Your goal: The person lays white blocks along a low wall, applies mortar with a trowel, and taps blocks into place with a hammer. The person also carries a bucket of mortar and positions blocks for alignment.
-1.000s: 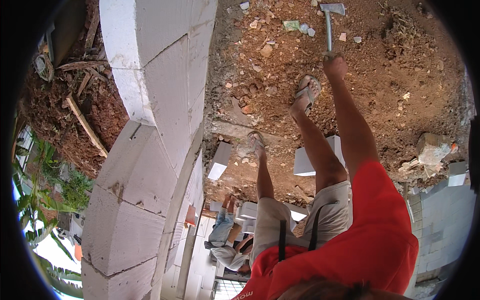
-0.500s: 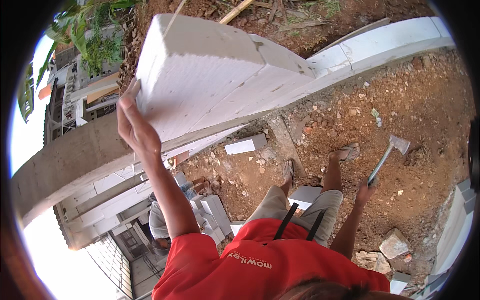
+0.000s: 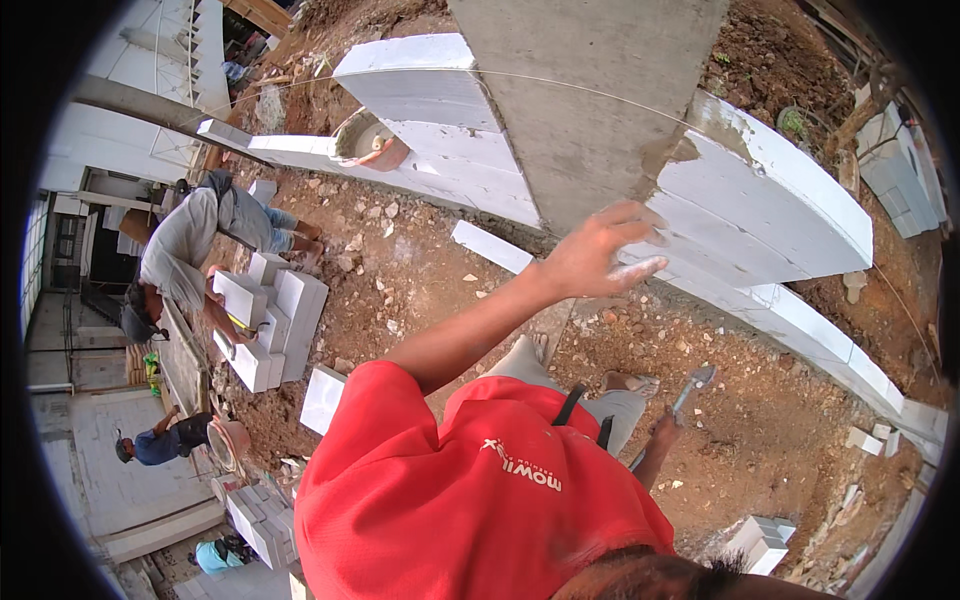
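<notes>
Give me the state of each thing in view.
Left hand, open, nothing gripped
Right hand, closed around the hatchet
Hatchet, held, head outward
Block wall, top stepped
Orange tub, open, grey inside
Loose blocks, stacked
Nearby co-worker, bent over

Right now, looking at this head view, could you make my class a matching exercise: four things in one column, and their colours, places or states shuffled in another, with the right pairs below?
Things:
1. hatchet
2. left grip
3. concrete column
4. round basin

Descriptions:
A. grey, standing between two sections of white block wall
B. fingers spread, no object in it
C. reddish outside, grey inside
D. held in the right grip

Right pairs: 1-D, 2-B, 3-A, 4-C
</notes>
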Demonstrator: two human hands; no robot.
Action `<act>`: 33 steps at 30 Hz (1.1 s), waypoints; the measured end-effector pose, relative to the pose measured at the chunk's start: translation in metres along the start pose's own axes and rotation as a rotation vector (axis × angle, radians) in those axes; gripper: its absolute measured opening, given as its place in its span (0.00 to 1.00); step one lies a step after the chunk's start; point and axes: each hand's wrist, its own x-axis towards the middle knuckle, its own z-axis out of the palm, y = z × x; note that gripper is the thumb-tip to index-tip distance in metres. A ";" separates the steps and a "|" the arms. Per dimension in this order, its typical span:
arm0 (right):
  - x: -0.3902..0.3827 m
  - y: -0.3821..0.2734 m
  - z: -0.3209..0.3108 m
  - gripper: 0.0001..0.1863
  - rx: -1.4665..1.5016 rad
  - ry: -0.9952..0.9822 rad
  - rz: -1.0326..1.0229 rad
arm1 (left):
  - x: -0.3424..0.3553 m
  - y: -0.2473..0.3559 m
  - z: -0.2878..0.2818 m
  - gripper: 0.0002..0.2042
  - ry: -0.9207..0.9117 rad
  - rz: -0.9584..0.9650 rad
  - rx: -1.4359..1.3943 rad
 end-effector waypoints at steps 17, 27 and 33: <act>-0.232 -0.321 0.271 0.15 -0.403 -0.732 -0.633 | 0.033 -0.192 -0.429 0.54 -0.076 0.016 0.803; -0.278 -0.384 0.312 0.16 -0.371 -0.557 -0.656 | 0.105 -0.260 -0.424 0.57 -0.445 0.095 0.843; -0.322 -0.424 0.330 0.13 -0.325 -0.522 -0.623 | 0.088 -0.290 -0.401 0.64 -0.444 0.029 0.791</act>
